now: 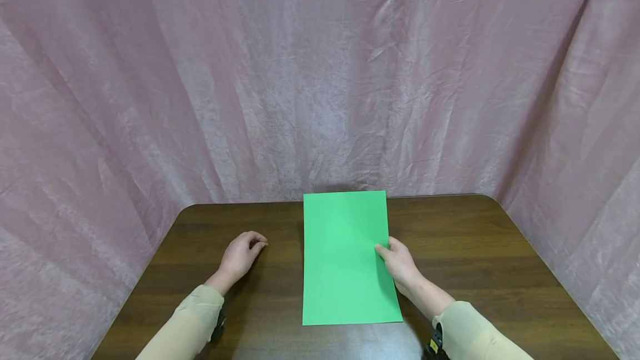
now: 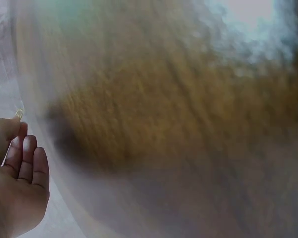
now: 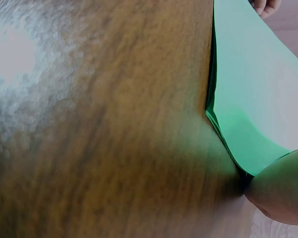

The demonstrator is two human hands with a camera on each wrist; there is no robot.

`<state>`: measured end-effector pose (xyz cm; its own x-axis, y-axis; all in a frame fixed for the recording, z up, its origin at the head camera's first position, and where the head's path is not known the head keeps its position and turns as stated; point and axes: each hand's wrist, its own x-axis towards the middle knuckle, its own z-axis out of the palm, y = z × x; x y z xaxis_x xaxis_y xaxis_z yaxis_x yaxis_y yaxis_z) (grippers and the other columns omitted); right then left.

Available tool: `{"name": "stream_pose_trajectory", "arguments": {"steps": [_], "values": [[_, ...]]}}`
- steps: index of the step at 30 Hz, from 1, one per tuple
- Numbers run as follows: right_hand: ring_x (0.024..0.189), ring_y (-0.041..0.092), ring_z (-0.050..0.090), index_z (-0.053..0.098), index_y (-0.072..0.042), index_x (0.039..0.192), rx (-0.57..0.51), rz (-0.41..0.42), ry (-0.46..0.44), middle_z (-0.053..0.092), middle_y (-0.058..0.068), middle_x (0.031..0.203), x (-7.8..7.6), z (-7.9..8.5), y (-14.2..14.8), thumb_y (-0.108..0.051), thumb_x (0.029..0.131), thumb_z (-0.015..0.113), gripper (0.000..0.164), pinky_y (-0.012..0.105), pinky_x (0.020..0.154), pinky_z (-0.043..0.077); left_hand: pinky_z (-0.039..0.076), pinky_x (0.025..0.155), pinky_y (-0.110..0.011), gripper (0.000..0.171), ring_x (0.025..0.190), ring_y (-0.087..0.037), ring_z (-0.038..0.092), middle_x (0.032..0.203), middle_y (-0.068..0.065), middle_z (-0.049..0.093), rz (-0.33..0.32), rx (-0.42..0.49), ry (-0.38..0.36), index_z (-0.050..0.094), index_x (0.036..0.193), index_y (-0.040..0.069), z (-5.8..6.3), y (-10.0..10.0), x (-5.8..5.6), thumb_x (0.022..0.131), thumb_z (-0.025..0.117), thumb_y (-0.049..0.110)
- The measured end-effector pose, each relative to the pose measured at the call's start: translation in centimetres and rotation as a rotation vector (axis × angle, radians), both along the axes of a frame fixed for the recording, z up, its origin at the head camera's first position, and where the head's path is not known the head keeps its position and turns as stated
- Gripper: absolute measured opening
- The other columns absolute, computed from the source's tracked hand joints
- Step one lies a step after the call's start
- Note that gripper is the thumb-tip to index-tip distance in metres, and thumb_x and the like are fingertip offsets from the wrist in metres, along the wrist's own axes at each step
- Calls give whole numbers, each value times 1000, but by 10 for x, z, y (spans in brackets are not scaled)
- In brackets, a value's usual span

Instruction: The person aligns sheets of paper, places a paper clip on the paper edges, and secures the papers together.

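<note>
Green paper sheet (image 1: pixel 345 260) lay flat on the dark wood bench (image 1: pixel 470 238), lengthwise from the far edge toward the near edge, roughly centred between left and right. Its far short edge sat at the bench's far edge, against the pink curtain (image 1: pixel 320 71) that hung behind and to both sides of the bench.

Right hand (image 1: pixel 400 263): at the sheet's right long edge, about midway along it. Thumb on top of the paper, the other fingers at or under the edge; grip pinching the sheet. Right wrist view showed the edge lifted slightly off the bench at that point, the paper (image 3: pixel 253 94) bowed upward, shadow beneath it.

Left hand (image 1: pixel 241 254): resting on bare bench left of the sheet, apart from it, not touching the paper. Fingers curled inward. Left wrist view showed the fingers (image 2: pixel 27 161) folded toward the palm, with a small yellowish wire loop, seemingly a paper clip (image 2: pixel 19 114), at the tip of the thumb and forefinger; grip pinching it. Too small to identify with certainty.

Both forearms in beige sleeves (image 1: pixel 192 321), entering from the near edge.
</note>
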<state>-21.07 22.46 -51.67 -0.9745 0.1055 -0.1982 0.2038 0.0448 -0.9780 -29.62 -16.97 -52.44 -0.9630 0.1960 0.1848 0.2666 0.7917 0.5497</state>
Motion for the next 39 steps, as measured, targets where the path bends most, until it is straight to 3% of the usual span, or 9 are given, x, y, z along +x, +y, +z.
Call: {"name": "stream_pose_trajectory", "arguments": {"steps": [5,15,23,39], "values": [[93,25,67,49,2,145,8,-2,0,64,19,121,-1,0,0,-15,110,48,39,41,77,56,51,78,-41,7,88,-20,62,102,-2,71,33,89,-35,75,103,11,1,-1,-3,99,70,14],[95,24,66,47,4,144,13,4,4,64,20,122,-1,0,0,-14,110,48,39,40,80,56,51,90,-51,20,111,-33,64,117,-11,71,11,155,-33,74,118,5,4,-4,-2,104,63,14],[93,24,67,48,4,144,13,-1,-3,65,19,120,-1,0,0,-15,110,48,39,41,78,57,52,85,-43,18,103,-25,64,112,-8,71,63,242,-75,74,117,8,6,-1,-1,103,65,16],[93,24,67,49,4,143,11,-2,5,64,20,120,0,0,-1,-14,110,48,38,40,78,56,51,84,-32,22,108,-26,63,118,-9,71,132,422,-166,76,117,5,14,7,0,100,69,17]]}}
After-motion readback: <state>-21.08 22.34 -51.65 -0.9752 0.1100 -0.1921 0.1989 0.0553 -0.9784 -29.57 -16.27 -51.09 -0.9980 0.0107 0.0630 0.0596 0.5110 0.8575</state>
